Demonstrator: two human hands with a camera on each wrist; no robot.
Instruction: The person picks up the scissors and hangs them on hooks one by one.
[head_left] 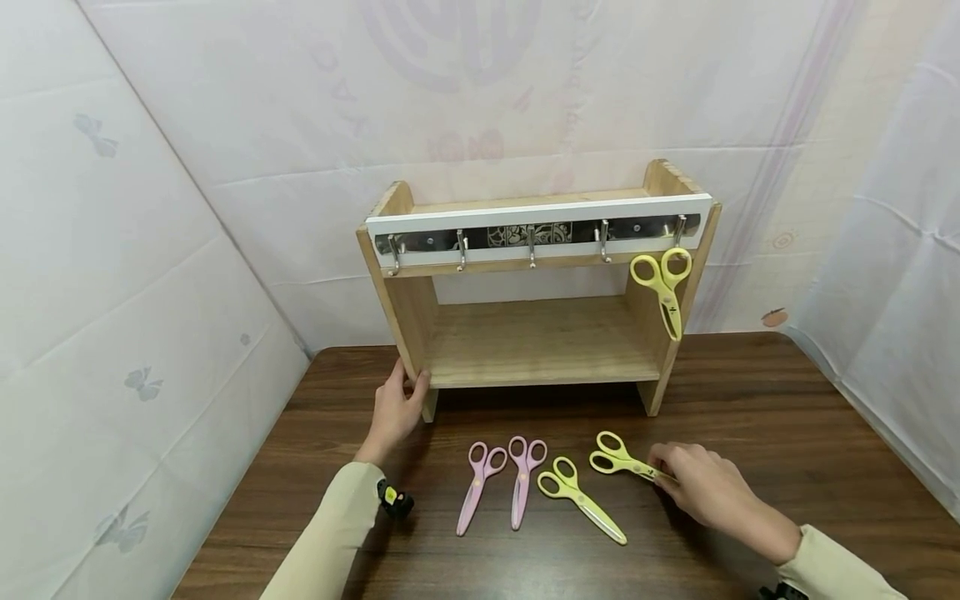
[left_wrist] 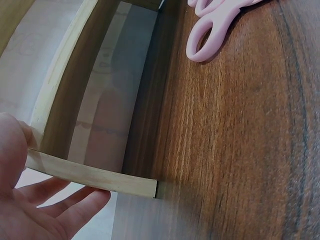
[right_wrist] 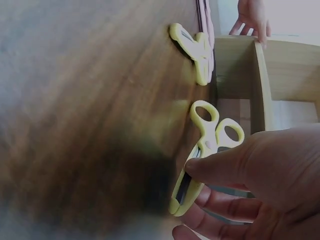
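My left hand (head_left: pixel 397 410) grips the lower left side panel of a wooden shelf (head_left: pixel 540 333); in the left wrist view the thumb lies on one side and the fingers behind the panel. My right hand (head_left: pixel 707 483) pinches a pair of yellow scissors (right_wrist: pixel 209 142) by the blade end, handles pointing toward the shelf. Left of it on the table lie other yellow scissors (head_left: pixel 581 497) and two pairs of pink scissors (head_left: pixel 478 487). One more yellow pair (head_left: pixel 666 287) hangs from the rightmost hook of the shelf's front rail.
A white rail (head_left: pixel 540 208) with several metal hooks (head_left: pixel 532 247) runs along the shelf's top front. The shelf stands at the back of a dark wooden table (head_left: pixel 787 417). Pale patterned cloth (head_left: pixel 262 150) hangs behind and at both sides.
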